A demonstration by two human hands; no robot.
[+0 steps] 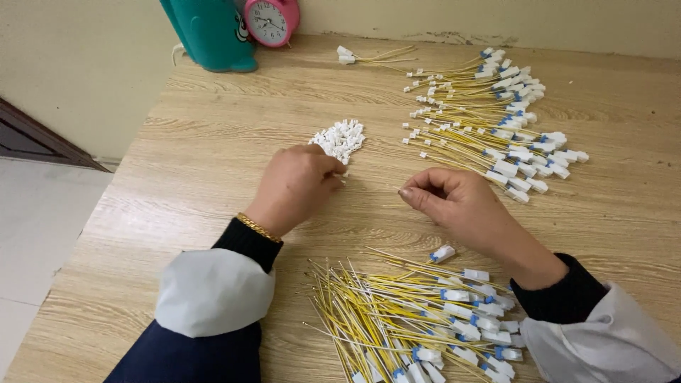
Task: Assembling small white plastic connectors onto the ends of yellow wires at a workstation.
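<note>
Reaching toward the heap of small white connectors (340, 138), the left hand (294, 186) is curled, its fingertips just beside the heap; whether it pinches a piece cannot be told. The right hand (447, 198) is loosely closed, with no visible contents. Yellow wires lie in a near bundle (397, 319) and a far bundle (482, 113) on the wooden table (213, 142). A careless sweep would likely scatter the light connectors or tangle the loose wires
</note>
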